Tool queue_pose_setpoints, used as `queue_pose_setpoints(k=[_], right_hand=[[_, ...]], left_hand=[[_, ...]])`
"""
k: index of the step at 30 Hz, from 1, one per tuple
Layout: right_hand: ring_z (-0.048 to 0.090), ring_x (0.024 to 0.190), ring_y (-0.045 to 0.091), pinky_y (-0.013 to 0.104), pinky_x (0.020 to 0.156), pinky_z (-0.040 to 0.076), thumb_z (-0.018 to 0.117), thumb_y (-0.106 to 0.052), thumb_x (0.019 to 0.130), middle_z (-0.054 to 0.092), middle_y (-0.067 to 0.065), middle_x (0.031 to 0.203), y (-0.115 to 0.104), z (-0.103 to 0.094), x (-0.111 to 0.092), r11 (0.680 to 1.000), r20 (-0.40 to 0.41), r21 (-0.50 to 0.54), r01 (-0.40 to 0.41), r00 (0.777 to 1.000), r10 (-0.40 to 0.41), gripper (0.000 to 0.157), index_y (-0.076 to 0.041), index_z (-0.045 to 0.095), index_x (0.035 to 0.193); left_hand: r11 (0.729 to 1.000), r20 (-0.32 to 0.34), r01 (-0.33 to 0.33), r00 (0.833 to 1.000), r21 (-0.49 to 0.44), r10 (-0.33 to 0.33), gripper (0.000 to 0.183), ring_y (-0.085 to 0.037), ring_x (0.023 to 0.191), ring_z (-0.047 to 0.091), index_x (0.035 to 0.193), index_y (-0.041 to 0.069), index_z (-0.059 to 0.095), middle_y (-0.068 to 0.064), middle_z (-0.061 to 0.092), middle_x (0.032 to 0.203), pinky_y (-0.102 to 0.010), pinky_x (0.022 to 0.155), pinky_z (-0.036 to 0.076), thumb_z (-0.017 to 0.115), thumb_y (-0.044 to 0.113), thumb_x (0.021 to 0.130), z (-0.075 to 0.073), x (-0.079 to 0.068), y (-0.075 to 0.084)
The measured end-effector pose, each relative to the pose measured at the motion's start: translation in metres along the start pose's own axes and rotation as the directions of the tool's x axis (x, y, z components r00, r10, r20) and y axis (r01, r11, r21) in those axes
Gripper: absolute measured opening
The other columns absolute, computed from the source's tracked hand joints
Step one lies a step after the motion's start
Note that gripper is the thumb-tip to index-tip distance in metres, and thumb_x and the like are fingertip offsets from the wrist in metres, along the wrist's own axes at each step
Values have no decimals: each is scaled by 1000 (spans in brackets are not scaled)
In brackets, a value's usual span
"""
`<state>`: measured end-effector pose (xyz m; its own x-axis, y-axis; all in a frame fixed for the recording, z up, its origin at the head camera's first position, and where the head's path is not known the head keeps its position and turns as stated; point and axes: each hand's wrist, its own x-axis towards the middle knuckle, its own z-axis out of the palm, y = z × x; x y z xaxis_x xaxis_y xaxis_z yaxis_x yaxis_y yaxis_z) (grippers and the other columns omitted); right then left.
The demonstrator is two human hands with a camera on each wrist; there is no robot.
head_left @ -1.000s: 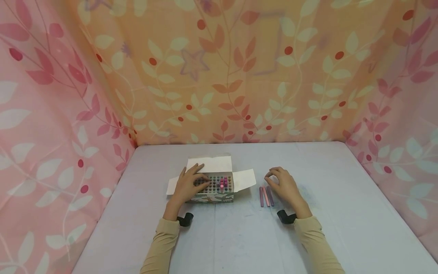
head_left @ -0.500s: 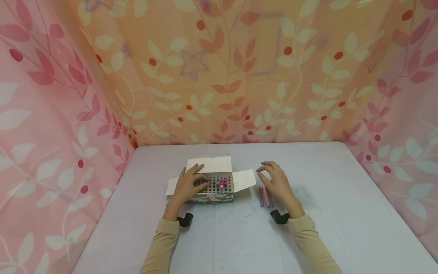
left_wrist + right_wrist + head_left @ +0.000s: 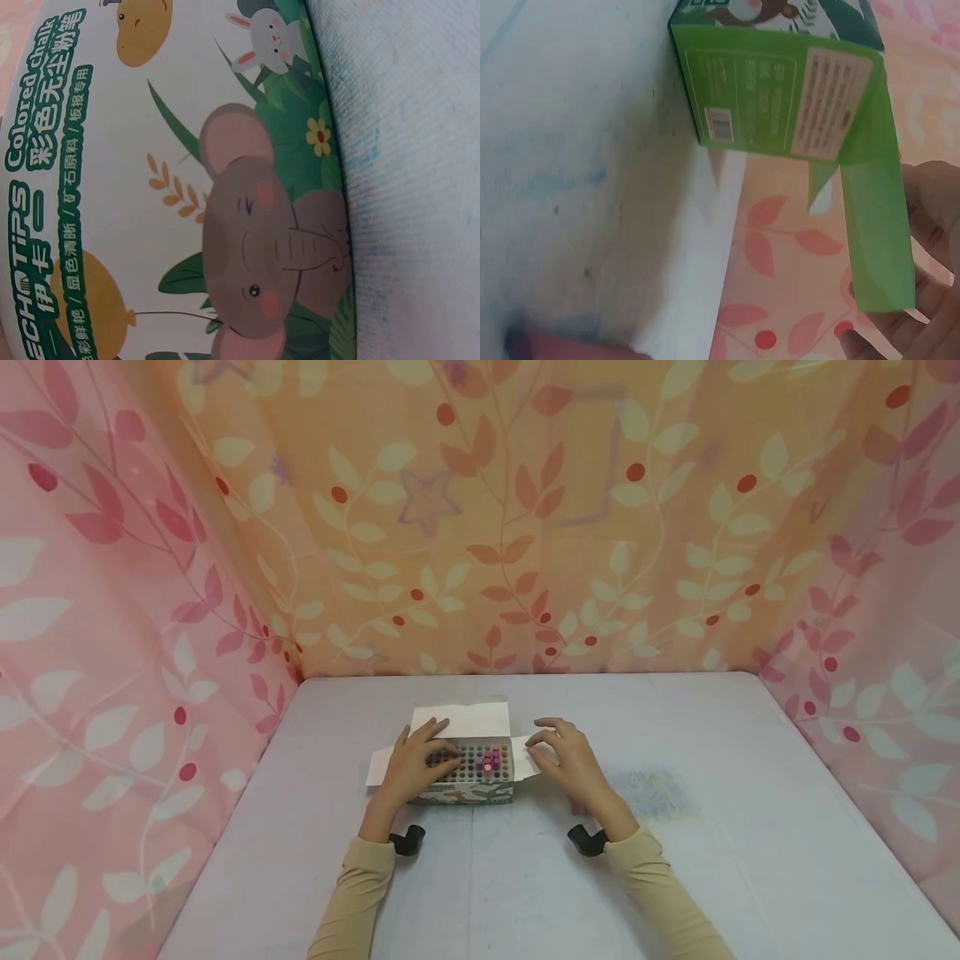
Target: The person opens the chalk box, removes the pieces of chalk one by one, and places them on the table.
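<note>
A chalk box (image 3: 465, 793) with raised lids sits left of centre in the head view. It holds rows of coloured chalk, and several pink and purple sticks (image 3: 487, 767) stand higher than the others. My left hand (image 3: 408, 766) rests over the box's left part, thumb and forefinger above the chalk. The left wrist view shows the printed front (image 3: 247, 225), with an elephant and "Colored chalk". My right hand (image 3: 573, 766) hovers at the right flap (image 3: 522, 760), fingers loosely bent with no chalk showing between them. In the right wrist view its fingers (image 3: 934, 322) appear beside the green flap (image 3: 877, 240).
Pink chalk (image 3: 579, 807) lies on the white-covered table (image 3: 525, 885), mostly hidden behind my right forearm; one piece (image 3: 577, 349) shows low in the right wrist view. Coloured chalk dust (image 3: 652, 793) marks the cloth on the right. Leaf-patterned curtains (image 3: 480, 568) surround the table.
My right hand has moved left from above the three loose chalk sticks to the box's right flap. Its forearm now covers most of those sticks. My left hand stays in place.
</note>
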<state>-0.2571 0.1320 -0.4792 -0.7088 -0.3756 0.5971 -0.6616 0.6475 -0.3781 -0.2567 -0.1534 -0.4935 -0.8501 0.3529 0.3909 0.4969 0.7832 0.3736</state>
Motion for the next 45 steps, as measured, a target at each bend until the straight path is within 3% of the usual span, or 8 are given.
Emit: queue_pose_setpoints(k=[6, 11, 13, 23, 36, 45], right_hand=[[50, 101, 28, 54, 87, 37, 67, -21, 76, 56, 10, 107, -9, 15, 5, 996, -33, -49, 78, 996, -79, 5, -18, 64, 79], [46, 109, 26, 59, 104, 13, 67, -25, 75, 56, 6, 109, -22, 19, 9, 990, 6, -138, 38, 999, -38, 6, -21, 66, 79], [45, 110, 25, 58, 105, 9, 67, -27, 76, 56, 5, 110, -27, 20, 11, 987, 31, -156, 36, 999, -31, 7, -21, 66, 80], [47, 109, 23, 59, 102, 20, 67, -30, 76, 55, 5, 113, -44, 35, 21, 987, 99, -135, 92, 992, -79, 12, -20, 66, 82], [45, 108, 27, 59, 102, 19, 66, -36, 76, 54, 5, 113, -56, 43, 24, 989, 123, -151, 7, 992, 11, 18, -19, 65, 80], [46, 107, 24, 57, 101, 23, 66, -33, 75, 54, 2, 112, -57, 48, 24, 985, 111, -175, -14, 993, 34, 12, -21, 64, 76]], left_hand=[[1000, -4, -1, 1000, 6, 1, 14, -22, 128, 29, 84, 33, 65, 0, 40, 135, -50, 109, 7, 63, 44, 75, 2, 0, -1], [1000, 6, 11, 1000, 10, -11, 14, -20, 129, 27, 84, 34, 65, 2, 39, 135, -49, 110, 6, 63, 45, 75, 2, 0, -2], [1000, 6, 11, 1000, 12, -11, 14, -20, 129, 27, 84, 34, 65, 2, 39, 135, -49, 110, 6, 63, 45, 75, 1, 0, -1], [1000, -18, -12, 1000, 6, 12, 15, -24, 127, 31, 85, 32, 66, -2, 42, 133, -52, 108, 10, 64, 43, 75, 0, -1, -1], [1000, -11, -6, 1000, 5, 6, 15, -22, 128, 29, 85, 32, 66, 0, 41, 134, -52, 108, 8, 65, 43, 74, 1, 0, -2], [1000, -5, 5, 1000, 0, -5, 15, -21, 129, 28, 86, 33, 66, 1, 41, 134, -51, 109, 7, 64, 44, 75, 1, 0, -2]])
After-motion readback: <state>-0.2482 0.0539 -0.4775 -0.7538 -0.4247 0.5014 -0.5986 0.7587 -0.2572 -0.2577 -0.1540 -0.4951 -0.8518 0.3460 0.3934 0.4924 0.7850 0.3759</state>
